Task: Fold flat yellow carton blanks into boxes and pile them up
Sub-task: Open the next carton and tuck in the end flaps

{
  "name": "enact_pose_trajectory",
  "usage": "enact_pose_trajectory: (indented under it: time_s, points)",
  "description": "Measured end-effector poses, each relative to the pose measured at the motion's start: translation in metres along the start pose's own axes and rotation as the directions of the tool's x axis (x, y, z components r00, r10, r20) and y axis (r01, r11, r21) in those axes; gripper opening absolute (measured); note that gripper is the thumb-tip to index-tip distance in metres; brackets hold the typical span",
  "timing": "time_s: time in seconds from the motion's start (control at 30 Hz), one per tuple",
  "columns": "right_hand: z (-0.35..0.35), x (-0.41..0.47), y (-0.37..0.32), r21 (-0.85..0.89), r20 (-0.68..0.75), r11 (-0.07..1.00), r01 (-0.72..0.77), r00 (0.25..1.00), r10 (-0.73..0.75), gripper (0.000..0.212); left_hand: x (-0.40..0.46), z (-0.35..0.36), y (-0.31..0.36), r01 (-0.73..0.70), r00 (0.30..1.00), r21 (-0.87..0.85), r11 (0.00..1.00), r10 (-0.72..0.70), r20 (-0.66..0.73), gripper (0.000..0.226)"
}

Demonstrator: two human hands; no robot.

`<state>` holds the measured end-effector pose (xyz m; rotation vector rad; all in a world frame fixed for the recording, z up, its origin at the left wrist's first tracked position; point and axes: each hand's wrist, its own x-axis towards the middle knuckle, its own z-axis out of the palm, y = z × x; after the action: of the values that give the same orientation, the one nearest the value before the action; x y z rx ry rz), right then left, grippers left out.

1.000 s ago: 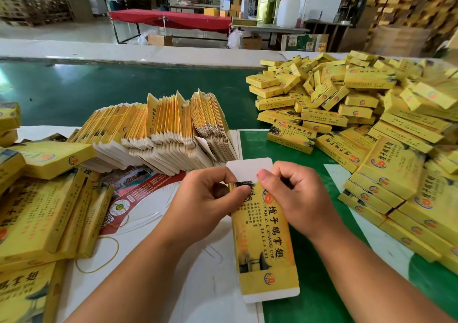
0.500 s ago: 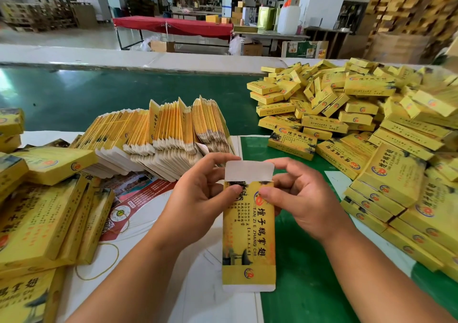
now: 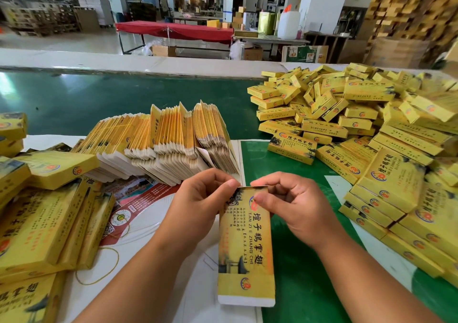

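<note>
I hold one yellow carton (image 3: 246, 246) upright in front of me, its printed face toward me and a white flap at its near end. My left hand (image 3: 198, 201) pinches its top left corner with thumb and fingers. My right hand (image 3: 287, 203) pinches the top right corner, thumb on the printed face. The carton's top flap is folded down out of sight. Behind my hands lies a fanned row of flat yellow blanks (image 3: 168, 141). A big heap of folded boxes (image 3: 359, 124) fills the right side.
More folded yellow boxes (image 3: 42, 223) are stacked at the left on white paper, with a printed leaflet (image 3: 128, 198) and a rubber band (image 3: 99, 265) nearby. The green table (image 3: 99, 99) stretches behind the blanks. A red-covered table (image 3: 173, 30) stands far off.
The white top flap that stood up earlier has been folded down out of sight. The carton has swung upright and both hands have closed in on its top corners.
</note>
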<state>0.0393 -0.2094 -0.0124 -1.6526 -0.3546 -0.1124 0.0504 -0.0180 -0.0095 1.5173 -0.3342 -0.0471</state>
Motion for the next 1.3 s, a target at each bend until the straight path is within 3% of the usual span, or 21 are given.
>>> enact_pose_trajectory:
  time_s: [0.13, 0.33, 0.43, 0.53, 0.63, 0.77, 1.03, 1.2, 1.3]
  points:
    - [0.000, 0.000, 0.001, -0.074, -0.023, 0.996, -0.041, 0.999, 0.040, 0.031, 0.000, 0.000, -0.003, 0.056, 0.998, 0.004, 0.998, -0.056, 0.006, 0.006]
    - [0.001, 0.002, 0.000, -0.141, -0.008, 0.989, -0.048, 0.999, 0.048, 0.005, -0.003, 0.003, 0.003, 0.077, 0.997, -0.030, 0.997, -0.077, -0.011, 0.019]
    - [0.008, -0.001, 0.000, -0.176, -0.160, 0.984, 0.014, 0.986, -0.043, 0.012, -0.006, 0.010, 0.003, 0.024, 0.992, 0.231, 0.973, 0.005, -0.126, 0.026]
    - [0.016, -0.004, -0.001, -0.265, -0.331, 0.961, 0.075, 0.929, -0.163, 0.014, -0.013, 0.018, 0.002, 0.026, 0.988, 0.608, 0.794, 0.071, -0.135, 0.070]
    - [0.025, -0.006, -0.003, -0.322, -0.340, 0.941, 0.102, 0.915, -0.216, 0.011, -0.017, 0.024, -0.002, 0.017, 0.981, 0.759, 0.651, 0.134, -0.137, 0.074]
    - [0.027, -0.004, -0.003, -0.284, -0.304, 0.956, 0.077, 0.938, -0.166, 0.018, -0.017, 0.023, -0.004, -0.077, 0.965, 0.795, 0.602, 0.246, -0.093, 0.059]
    - [0.022, -0.004, -0.011, -0.090, -0.350, 0.986, 0.137, 0.923, -0.160, 0.016, -0.017, 0.022, 0.006, -0.184, 0.937, 0.832, 0.523, 0.350, -0.013, 0.072]
    - [0.016, -0.004, -0.011, -0.119, -0.362, 0.983, 0.142, 0.916, -0.175, 0.018, -0.019, 0.023, 0.008, -0.184, 0.942, 0.856, 0.483, 0.335, 0.014, 0.073]
    - [0.018, -0.005, -0.012, -0.220, -0.323, 0.966, 0.136, 0.924, -0.204, 0.016, -0.019, 0.024, 0.007, -0.164, 0.954, 0.873, 0.459, 0.300, 0.021, 0.075]
